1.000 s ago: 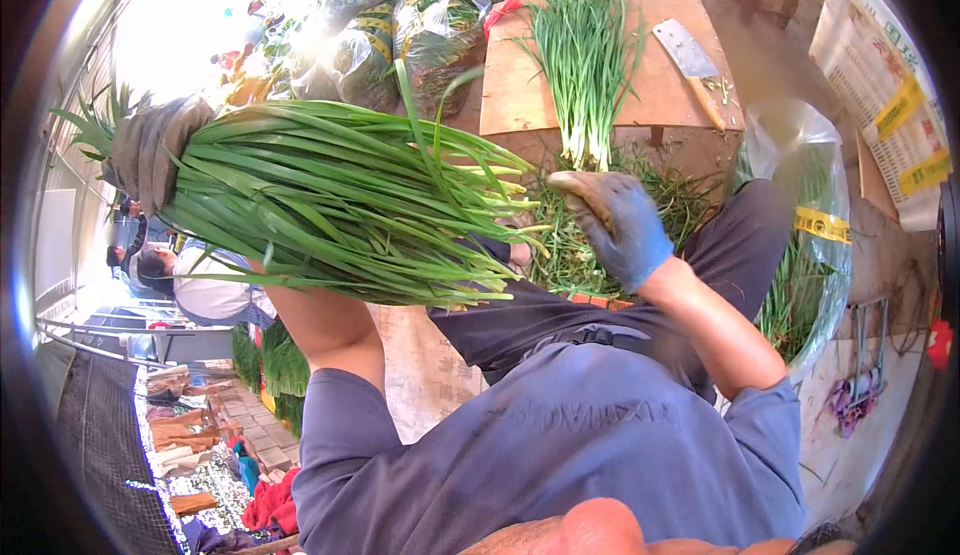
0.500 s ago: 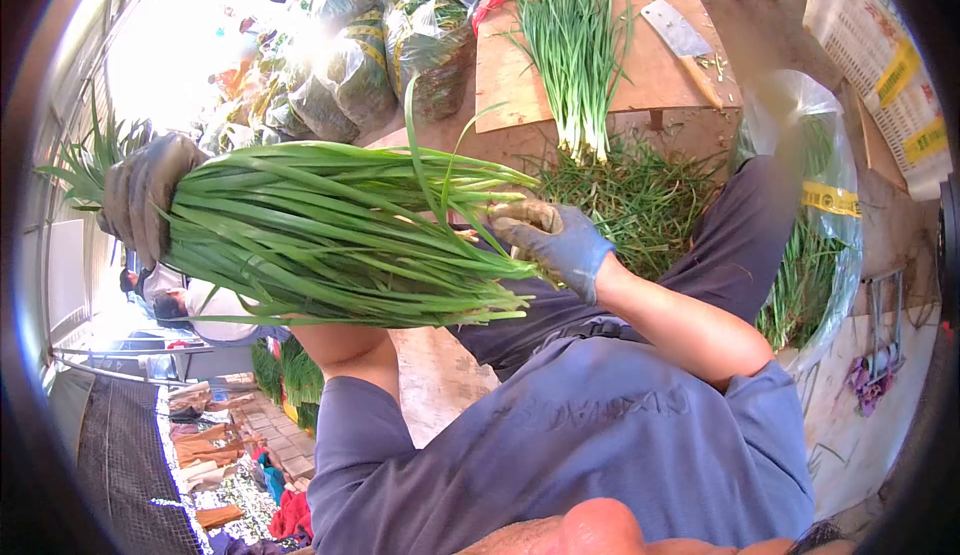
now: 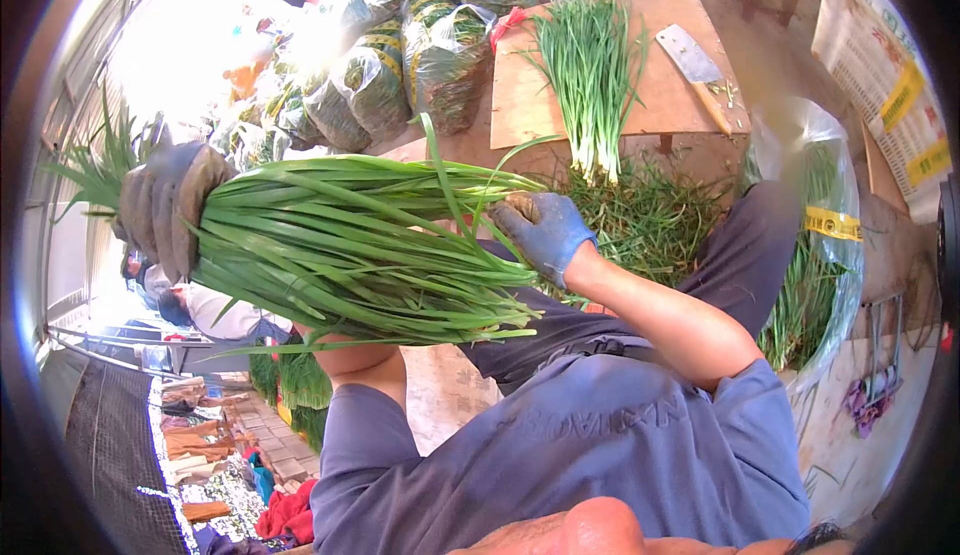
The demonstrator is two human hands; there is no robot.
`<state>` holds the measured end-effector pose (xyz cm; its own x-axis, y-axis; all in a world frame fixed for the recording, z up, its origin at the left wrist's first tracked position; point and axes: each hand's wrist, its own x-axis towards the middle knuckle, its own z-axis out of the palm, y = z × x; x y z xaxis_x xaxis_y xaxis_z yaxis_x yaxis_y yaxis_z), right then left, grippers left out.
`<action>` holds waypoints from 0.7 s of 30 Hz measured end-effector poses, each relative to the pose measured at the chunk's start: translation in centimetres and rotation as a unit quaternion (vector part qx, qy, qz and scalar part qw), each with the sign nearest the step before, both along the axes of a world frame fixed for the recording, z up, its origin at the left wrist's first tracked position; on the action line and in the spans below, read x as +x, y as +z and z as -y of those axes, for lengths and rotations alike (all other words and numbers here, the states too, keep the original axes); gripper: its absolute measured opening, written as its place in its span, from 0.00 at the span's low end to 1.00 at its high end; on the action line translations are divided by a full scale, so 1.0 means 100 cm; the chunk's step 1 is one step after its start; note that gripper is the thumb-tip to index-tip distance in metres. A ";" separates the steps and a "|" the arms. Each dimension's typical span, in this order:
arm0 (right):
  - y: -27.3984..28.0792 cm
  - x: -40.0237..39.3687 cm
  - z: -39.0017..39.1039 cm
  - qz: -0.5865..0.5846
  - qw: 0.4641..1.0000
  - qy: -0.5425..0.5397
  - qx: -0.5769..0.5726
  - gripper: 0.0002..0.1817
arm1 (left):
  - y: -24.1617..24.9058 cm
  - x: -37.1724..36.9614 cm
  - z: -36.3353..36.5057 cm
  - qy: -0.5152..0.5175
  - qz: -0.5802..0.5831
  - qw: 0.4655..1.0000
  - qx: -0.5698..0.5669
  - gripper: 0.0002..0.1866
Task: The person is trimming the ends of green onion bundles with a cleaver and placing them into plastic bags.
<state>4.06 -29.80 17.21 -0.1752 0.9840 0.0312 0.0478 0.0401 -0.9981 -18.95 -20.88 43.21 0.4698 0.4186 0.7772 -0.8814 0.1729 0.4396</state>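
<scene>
A large bunch of long green leaf stalks [image 3: 350, 245] lies across the left half of the view, pale ends to the right. My left hand [image 3: 170, 205], in a dirty dark glove, is wrapped round its leafy end, and leaf tips stick out beyond it. My right hand [image 3: 543, 235], in a blue glove with soiled fingers, is closed at the upper pale ends, pinching stalks there. One long leaf curves up near the right fingers. Behind, another green bunch [image 3: 590, 80] lies on a wooden board [image 3: 520, 105], beside a cleaver [image 3: 690, 58] with a wooden handle.
Loose green trimmings [image 3: 650, 215] lie below the board. A clear bag of greens [image 3: 815, 225] stands at the right. Filled bags [image 3: 445, 65] are stacked behind. Other people [image 3: 205, 310] are at the far left, and a red cloth [image 3: 290, 513] lies at lower left.
The view has shifted, so the board and bags appear lower and further right. My right hand has moved slightly up and left against the board, along the upper stalk ends. My left hand keeps its hold.
</scene>
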 end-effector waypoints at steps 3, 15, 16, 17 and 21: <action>0.017 0.000 0.001 0.016 0.988 0.004 0.152 0.17 | -0.008 -0.002 -0.004 -0.002 -0.018 1.000 0.001 0.10; -0.041 0.112 0.026 0.106 0.971 0.201 -0.078 0.21 | -0.038 -0.068 -0.082 0.295 -0.147 0.943 0.039 0.11; -0.045 0.113 0.031 0.208 0.953 0.217 -0.041 0.22 | -0.042 -0.074 -0.086 0.379 -0.167 0.909 0.045 0.13; -0.046 0.115 0.037 0.305 0.924 0.229 -0.005 0.22 | -0.048 -0.078 -0.090 0.458 -0.187 0.868 0.050 0.15; -0.025 0.098 0.052 0.186 0.973 0.055 0.124 0.19 | -0.062 -0.095 -0.098 0.715 -0.295 0.602 0.200 0.15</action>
